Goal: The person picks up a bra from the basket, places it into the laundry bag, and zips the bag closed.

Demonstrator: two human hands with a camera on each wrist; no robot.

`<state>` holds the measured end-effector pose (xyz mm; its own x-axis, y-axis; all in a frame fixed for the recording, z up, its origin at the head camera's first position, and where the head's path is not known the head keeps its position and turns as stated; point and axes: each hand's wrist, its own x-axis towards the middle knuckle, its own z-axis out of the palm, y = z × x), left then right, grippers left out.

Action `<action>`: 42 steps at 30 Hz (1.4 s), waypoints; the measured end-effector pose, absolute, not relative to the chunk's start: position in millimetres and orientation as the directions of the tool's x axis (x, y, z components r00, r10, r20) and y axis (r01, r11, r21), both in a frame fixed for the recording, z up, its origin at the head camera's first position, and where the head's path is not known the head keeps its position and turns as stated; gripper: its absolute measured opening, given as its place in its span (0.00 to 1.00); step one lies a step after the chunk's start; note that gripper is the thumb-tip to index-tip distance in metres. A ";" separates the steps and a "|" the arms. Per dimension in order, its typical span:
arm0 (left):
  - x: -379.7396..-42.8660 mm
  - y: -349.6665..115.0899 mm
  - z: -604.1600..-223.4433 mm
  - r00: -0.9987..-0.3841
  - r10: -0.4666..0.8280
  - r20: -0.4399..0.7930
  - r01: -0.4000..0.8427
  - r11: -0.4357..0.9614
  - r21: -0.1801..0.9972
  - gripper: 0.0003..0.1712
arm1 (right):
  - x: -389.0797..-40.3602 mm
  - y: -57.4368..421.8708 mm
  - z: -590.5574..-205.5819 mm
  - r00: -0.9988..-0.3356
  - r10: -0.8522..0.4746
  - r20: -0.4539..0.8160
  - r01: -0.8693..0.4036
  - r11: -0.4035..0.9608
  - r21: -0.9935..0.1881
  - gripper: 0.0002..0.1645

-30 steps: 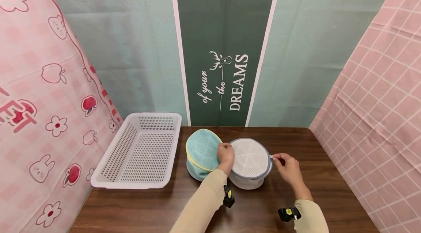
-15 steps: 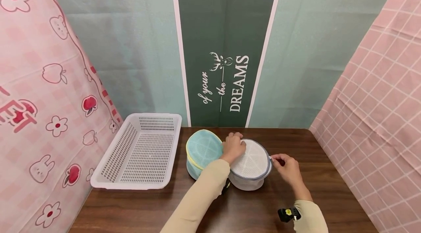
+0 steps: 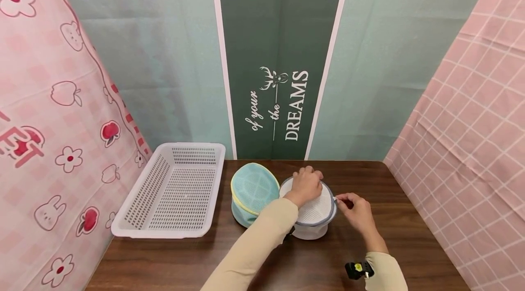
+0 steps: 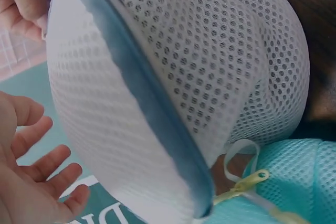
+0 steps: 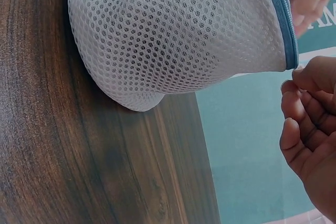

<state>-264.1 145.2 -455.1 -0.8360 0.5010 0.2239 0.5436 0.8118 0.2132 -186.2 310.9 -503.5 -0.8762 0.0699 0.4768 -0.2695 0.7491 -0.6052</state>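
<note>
A white mesh laundry bag with a blue-grey zippered rim stands upright on the table. My left hand is over its round lid, fingers spread and slightly bent in the left wrist view; whether they touch the lid cannot be told. At the bag's right edge, my right hand pinches the small zipper pull between thumb and index finger, which mostly hide it. Close on the left stands a teal mesh laundry bag with yellow trim; its yellow zipper pull shows in the left wrist view.
A white perforated plastic basket sits on the left of the dark wooden table. Printed cloth hangs behind the table and along both sides. The table's back edge runs just beyond the bags.
My left hand has moved right, from between the two bags to over the white lid, and its fingers have loosened. My right hand stays at the zipper pull.
</note>
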 end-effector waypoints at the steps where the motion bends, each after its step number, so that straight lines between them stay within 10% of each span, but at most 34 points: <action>1: -262.9 147.0 -454.6 -0.825 0.523 0.215 0.560 0.809 0.180 0.13 | -185.7 310.9 -503.9 -0.875 0.067 0.479 -0.273 0.750 -0.603 0.06; 11: -256.7 153.4 -459.5 -0.775 0.630 0.054 0.631 0.775 0.018 0.17 | -181.5 309.9 -504.1 -0.878 0.044 0.476 -0.294 0.735 -0.611 0.07; 31: -265.6 141.1 -473.2 -0.736 0.647 0.198 0.645 0.760 -0.084 0.03 | -183.9 308.6 -510.1 -0.875 0.017 0.485 -0.324 0.723 -0.610 0.09; 42: -275.6 121.2 -482.0 -0.810 0.525 0.263 0.567 0.814 0.123 0.03 | -180.9 312.9 -514.7 -0.882 0.057 0.469 -0.290 0.718 -0.633 0.06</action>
<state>-275.6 121.2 -482.0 -0.8099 0.5245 0.2627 0.5673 0.8142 0.1232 -180.9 312.9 -514.7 -0.8815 0.0571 0.4686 -0.2897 0.7183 -0.6325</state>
